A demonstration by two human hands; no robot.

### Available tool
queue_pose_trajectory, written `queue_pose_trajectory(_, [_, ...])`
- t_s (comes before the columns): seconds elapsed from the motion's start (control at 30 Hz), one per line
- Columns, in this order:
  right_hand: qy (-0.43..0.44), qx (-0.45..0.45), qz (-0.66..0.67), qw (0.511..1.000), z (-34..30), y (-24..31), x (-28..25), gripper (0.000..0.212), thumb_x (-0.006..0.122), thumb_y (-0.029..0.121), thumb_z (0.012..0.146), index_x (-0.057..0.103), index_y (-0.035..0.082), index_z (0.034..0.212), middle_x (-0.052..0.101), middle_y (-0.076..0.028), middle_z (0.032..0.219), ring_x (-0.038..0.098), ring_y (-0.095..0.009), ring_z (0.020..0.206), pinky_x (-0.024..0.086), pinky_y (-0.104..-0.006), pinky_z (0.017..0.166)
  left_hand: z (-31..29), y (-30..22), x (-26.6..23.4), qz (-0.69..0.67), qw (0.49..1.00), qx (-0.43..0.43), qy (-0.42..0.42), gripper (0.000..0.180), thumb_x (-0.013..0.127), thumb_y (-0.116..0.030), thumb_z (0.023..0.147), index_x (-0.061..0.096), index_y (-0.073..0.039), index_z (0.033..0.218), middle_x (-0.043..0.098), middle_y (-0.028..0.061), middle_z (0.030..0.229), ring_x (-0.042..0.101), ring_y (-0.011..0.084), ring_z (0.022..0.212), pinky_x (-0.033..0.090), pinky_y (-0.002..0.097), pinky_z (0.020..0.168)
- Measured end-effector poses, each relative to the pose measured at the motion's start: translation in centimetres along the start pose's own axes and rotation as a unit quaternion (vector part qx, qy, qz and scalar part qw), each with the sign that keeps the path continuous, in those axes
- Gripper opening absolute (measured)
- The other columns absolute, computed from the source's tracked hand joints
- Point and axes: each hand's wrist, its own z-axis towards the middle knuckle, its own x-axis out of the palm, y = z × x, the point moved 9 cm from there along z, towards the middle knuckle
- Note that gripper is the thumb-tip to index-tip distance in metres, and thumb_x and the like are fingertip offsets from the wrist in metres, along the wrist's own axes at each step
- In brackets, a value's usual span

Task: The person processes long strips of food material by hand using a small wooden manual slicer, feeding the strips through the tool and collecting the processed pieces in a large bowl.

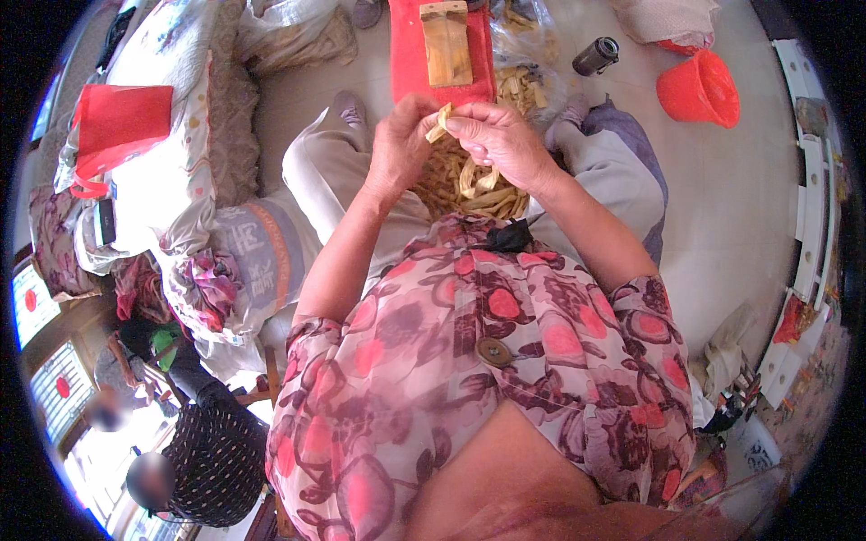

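Observation:
My left hand (pixel 400 144) and my right hand (pixel 507 142) meet in front of me, fingers closed. Between their fingertips is a pale yellow, folded strip (pixel 439 124) of a dry-looking material I cannot identify. A longer looped strip (pixel 478 183) of the same colour shows under my right hand; whether that hand holds it too, I cannot tell. Below both hands, between my legs, lies a heap of similar yellowish pieces (pixel 437 180). Just beyond my hands, a wooden block (pixel 447 50) rests on a long red surface (pixel 403 68).
Clear plastic bags (pixel 532 41) with more yellowish pieces lie right of the red surface. Further right are a dark bottle (pixel 595 56) and a red bucket (pixel 699 88). At left is a cloth-covered bed (pixel 180 54) with a red bag (pixel 124 126). Other people (pixel 216 451) are behind, lower left.

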Motion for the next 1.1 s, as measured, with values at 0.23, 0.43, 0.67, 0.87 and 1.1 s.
queue_pose_trajectory(0.23, [-0.127,-0.107,-0.236,0.957,0.3,2.1,-2.4,0.027,0.057,0.029,0.088,0.067,0.003,0.09,0.05,0.004,0.056,0.043,-0.003,0.052,0.035,-0.0198,0.046,-0.6,-3.0,0.8,-0.002,0.996,-0.067,0.055,0.035,0.046,-0.033,0.094,0.059,0.0,0.095,0.059,0.0034,0.07,0.052,0.0097,0.067,0.044,0.0256,0.064])
queue_pose_trajectory(0.43, [-0.122,0.014,-0.023,0.992,0.4,0.5,-3.7,0.032,0.044,0.036,0.094,0.057,0.006,0.092,0.04,0.006,0.056,0.031,-0.002,0.045,0.022,-0.0181,0.039,-0.6,-1.9,2.3,-0.241,0.956,-0.137,0.1,0.024,0.05,-0.025,0.092,0.056,-0.005,0.08,0.046,-0.0036,0.063,0.041,0.0073,0.056,0.035,0.0228,0.053])
queue_pose_trajectory(0.67, [-0.099,-0.048,-0.02,0.994,0.5,2.1,-4.7,0.019,0.058,0.025,0.087,0.055,0.007,0.083,0.045,0.005,0.058,0.035,-0.003,0.047,0.026,-0.0184,0.041,-0.4,-3.7,-0.4,-0.07,0.991,-0.094,0.068,0.02,0.055,-0.023,0.089,0.054,-0.004,0.083,0.049,0.0027,0.066,0.048,0.0127,0.06,0.039,0.0264,0.055])
queue_pose_trajectory(0.87, [-0.045,-0.06,-0.232,0.97,0.7,0.9,-2.3,0.015,0.057,0.02,0.088,0.055,0.007,0.081,0.05,0.004,0.062,0.045,-0.002,0.054,0.035,-0.018,0.047,-1.1,-7.5,1.2,0.292,0.948,0.101,0.078,0.025,0.059,-0.012,0.08,0.056,-0.003,0.103,0.059,0.017,0.095,0.058,0.0336,0.088,0.047,0.0386,0.075])
queue_pose_trajectory(1.1, [-0.05,0.099,-0.239,0.965,-0.5,-2.9,-3.0,0.024,0.057,0.028,0.088,0.054,0.005,0.08,0.051,0.002,0.06,0.044,-0.003,0.05,0.033,-0.0193,0.042,-1.1,-4.3,2.7,0.37,0.918,0.064,0.129,0.018,0.055,-0.011,0.08,0.054,-0.007,0.098,0.051,0.0158,0.094,0.057,0.0356,0.085,0.048,0.044,0.069])
